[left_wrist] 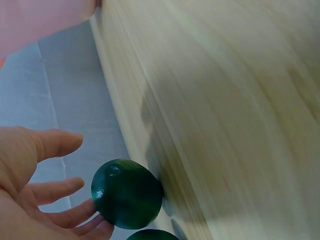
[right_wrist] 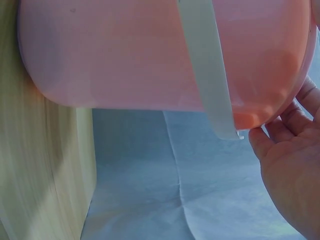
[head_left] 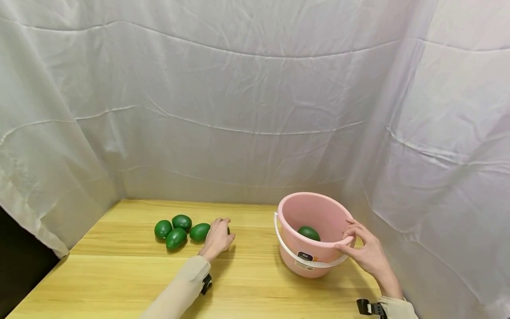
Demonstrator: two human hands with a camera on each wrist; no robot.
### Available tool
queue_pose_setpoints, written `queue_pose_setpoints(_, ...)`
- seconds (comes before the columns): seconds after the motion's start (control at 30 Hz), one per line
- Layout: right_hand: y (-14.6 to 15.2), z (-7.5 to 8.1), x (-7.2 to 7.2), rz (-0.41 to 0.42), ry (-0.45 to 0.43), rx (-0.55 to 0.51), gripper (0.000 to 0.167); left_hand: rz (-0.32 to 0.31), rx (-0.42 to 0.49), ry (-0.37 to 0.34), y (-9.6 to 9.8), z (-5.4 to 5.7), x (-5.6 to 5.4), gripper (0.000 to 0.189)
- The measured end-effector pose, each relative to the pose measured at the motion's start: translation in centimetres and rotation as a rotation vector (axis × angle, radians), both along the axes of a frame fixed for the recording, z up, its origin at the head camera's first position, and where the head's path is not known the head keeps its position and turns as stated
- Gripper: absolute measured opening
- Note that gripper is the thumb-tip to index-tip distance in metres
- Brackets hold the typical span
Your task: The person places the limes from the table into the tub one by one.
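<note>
Over a dark green avocado [left_wrist: 127,194] at the right end of a loose group, my left hand [head_left: 218,237] reaches down, mostly hiding it in the head view. The left wrist view shows the thumb and fingers spread, with the lower fingertips right at the avocado's side. My right hand [head_left: 364,250] grips the rim of a pink bucket [head_left: 292,246], thumb on the near side and fingers over the right edge. One avocado [head_left: 309,233] lies inside the bucket. The white handle [right_wrist: 207,65] hangs down across the bucket's front.
Several more avocados, among them a front one [head_left: 176,239] and one beside the left hand [head_left: 199,232], lie on the wooden table [head_left: 247,283]. A pale curtain [head_left: 239,110] hangs behind the table and along its sides.
</note>
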State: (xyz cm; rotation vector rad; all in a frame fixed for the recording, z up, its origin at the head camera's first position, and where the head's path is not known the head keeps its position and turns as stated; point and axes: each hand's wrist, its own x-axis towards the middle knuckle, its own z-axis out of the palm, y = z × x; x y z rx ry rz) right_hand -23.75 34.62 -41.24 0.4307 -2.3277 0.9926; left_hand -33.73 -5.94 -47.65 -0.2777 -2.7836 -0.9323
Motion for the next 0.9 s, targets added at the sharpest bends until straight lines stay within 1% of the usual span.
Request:
queue_pose_setpoints(0.23, 0.0, 0.0, -0.1, -0.001, 0.003, 0.006, 0.029, 0.021, 0.002, -0.007, 0.3, 0.0, -0.3, 0.051)
queue_pose_setpoints(0.37, 0.0, 0.1, 0.0, -0.006, -0.001, 0.009, 0.030, 0.014, 0.006, 0.005, 0.4, 0.0, -0.5, 0.050)
queue_pose_setpoints(0.57, 0.0, 0.1, 0.0, -0.006, 0.000, 0.007, 0.030, -0.005, 0.013, 0.014, 0.7, -0.1, -0.9, 0.049)
queue_pose_setpoints(0.73, 0.2, -0.1, -0.1, -0.002, 0.012, 0.007, 0.031, -0.028, 0.014, 0.022, 0.9, -0.4, -1.3, 0.045)
queue_pose_setpoints(0.83, 0.1, 0.0, -0.1, -0.002, 0.003, 0.006, 0.030, -0.051, 0.002, 0.011, 0.8, -0.6, -1.4, 0.044)
queue_pose_setpoints(0.9, 0.0, 0.0, 0.0, -0.002, -0.001, 0.006, 0.030, -0.079, -0.012, 0.006, 0.8, -0.6, -1.3, 0.044)
